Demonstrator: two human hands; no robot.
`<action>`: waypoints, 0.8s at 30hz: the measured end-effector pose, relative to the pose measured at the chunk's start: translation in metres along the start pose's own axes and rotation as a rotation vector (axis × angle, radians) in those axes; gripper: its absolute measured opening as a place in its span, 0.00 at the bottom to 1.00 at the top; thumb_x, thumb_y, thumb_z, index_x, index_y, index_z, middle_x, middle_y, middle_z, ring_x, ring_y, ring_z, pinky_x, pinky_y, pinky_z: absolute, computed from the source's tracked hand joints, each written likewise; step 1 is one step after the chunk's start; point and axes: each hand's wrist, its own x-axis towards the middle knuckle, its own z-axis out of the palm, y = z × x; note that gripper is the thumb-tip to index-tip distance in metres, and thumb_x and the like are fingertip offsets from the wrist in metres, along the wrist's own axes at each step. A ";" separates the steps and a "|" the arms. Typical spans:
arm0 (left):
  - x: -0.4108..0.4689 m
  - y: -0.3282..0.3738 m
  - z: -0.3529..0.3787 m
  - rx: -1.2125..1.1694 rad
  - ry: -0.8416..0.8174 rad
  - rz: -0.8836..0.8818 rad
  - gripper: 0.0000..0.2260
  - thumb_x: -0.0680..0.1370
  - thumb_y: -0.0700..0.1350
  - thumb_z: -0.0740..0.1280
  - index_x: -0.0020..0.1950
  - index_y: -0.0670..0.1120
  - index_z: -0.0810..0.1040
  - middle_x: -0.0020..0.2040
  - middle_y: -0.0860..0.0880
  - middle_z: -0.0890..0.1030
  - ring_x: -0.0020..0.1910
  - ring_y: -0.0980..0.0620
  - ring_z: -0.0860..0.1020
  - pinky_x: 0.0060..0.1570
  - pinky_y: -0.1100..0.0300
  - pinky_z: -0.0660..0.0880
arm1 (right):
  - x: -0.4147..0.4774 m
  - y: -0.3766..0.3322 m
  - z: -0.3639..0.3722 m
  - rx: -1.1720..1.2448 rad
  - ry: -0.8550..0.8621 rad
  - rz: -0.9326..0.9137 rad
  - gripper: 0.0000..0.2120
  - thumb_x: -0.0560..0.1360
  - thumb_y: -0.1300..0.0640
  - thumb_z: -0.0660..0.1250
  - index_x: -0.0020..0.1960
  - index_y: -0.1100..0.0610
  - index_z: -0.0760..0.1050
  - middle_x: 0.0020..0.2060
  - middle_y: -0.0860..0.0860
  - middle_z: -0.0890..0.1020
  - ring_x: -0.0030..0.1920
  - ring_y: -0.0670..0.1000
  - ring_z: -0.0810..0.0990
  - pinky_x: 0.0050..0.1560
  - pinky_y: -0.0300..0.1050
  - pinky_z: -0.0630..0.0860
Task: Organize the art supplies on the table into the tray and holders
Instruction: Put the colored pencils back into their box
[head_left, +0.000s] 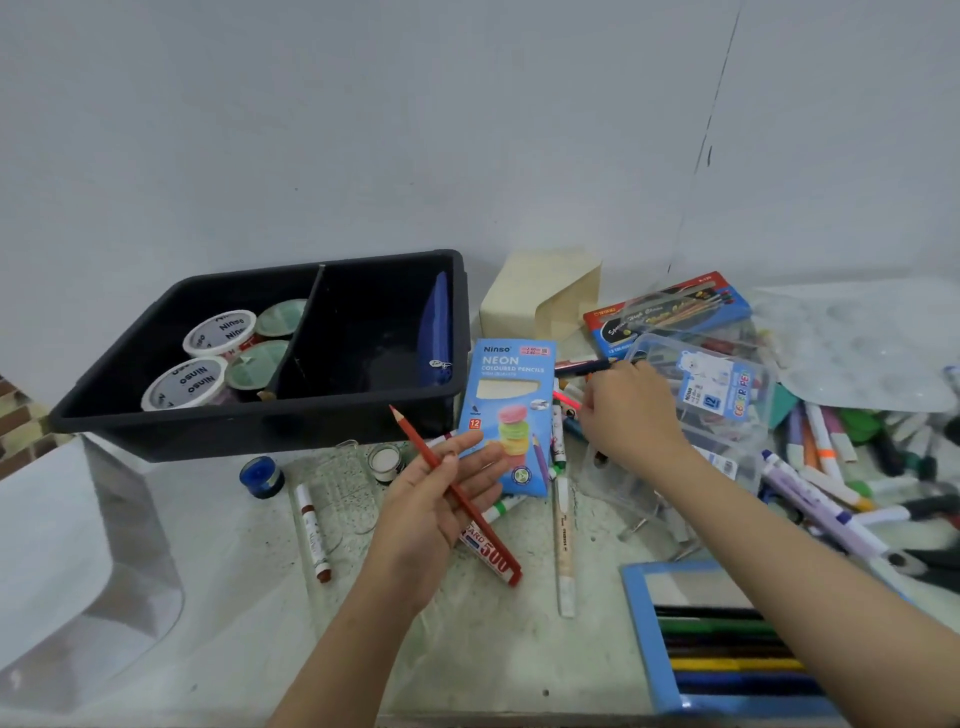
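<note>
A red pencil (427, 457) is pinned by the thumb across the left hand's (441, 493) nearly straight fingers, near the black tray (260, 431) (probably so more can be gathered). A pink pen (566, 400) is pinched by the right hand's (631, 410) curled fingers amid the clutter.

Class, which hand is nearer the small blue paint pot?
Left. The left hand, holding a red pencil, is just right of the pot; the right hand is farther right.

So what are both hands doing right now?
Left hand: holds the red pencil.
Right hand: reaching at a pink pen; grip cannot be told.
</note>
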 end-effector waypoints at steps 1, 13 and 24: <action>0.001 0.001 0.001 -0.003 -0.007 -0.002 0.14 0.82 0.38 0.52 0.57 0.39 0.76 0.51 0.40 0.83 0.49 0.45 0.83 0.51 0.54 0.79 | 0.002 0.001 -0.001 0.000 -0.012 -0.005 0.06 0.75 0.60 0.60 0.39 0.58 0.69 0.37 0.53 0.73 0.42 0.55 0.70 0.40 0.45 0.62; 0.011 0.004 0.005 -0.018 -0.041 -0.023 0.14 0.82 0.37 0.53 0.57 0.38 0.76 0.51 0.39 0.83 0.50 0.43 0.82 0.49 0.52 0.80 | 0.023 0.015 -0.005 0.600 0.056 0.073 0.05 0.77 0.54 0.64 0.48 0.55 0.73 0.33 0.50 0.77 0.35 0.51 0.75 0.34 0.43 0.66; 0.020 0.008 0.008 -0.094 -0.093 -0.069 0.14 0.82 0.38 0.52 0.57 0.38 0.76 0.49 0.39 0.83 0.48 0.45 0.83 0.37 0.57 0.81 | 0.018 0.030 -0.071 1.462 0.529 0.187 0.04 0.76 0.60 0.66 0.46 0.58 0.80 0.35 0.46 0.81 0.36 0.40 0.78 0.40 0.32 0.74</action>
